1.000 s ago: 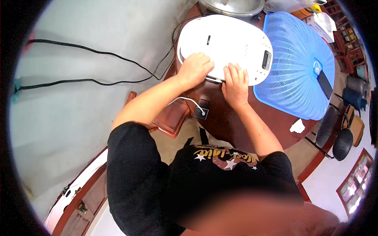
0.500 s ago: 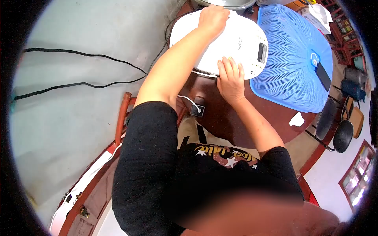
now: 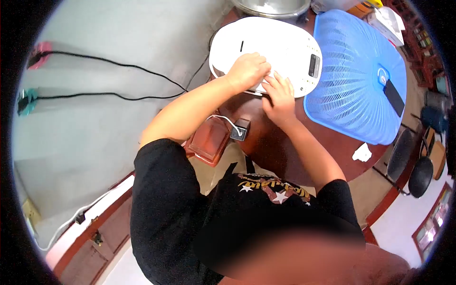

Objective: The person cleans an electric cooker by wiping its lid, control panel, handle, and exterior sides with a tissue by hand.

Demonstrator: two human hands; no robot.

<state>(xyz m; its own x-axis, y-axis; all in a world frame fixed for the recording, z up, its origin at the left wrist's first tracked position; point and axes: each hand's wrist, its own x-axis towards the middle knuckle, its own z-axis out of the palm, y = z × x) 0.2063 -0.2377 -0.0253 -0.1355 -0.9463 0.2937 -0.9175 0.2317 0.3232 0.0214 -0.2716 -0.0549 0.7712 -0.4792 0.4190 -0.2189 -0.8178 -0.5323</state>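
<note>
My left hand (image 3: pixel 249 71), curled, grip unclear, and right hand (image 3: pixel 280 97), fingers together, touch the closed rice cooker (image 3: pixel 275 42) by the left edge of the worktop (image 3: pixel 275 147).

metal bowl (image 3: pixel 271 6) cut off by the top edge, tiny panel markings on the white appliance (image 3: pixel 280 40) unreadable, its surface beneath the left hand (image 3: pixel 248 72) hidden, shirt lettering (image 3: pixel 266 183) partly illegible

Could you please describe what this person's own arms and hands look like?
The left hand and right hand wear no gloves, and no watch or bracelet shows. The short black sleeves are plain, leaving the forearms uncovered.
</note>
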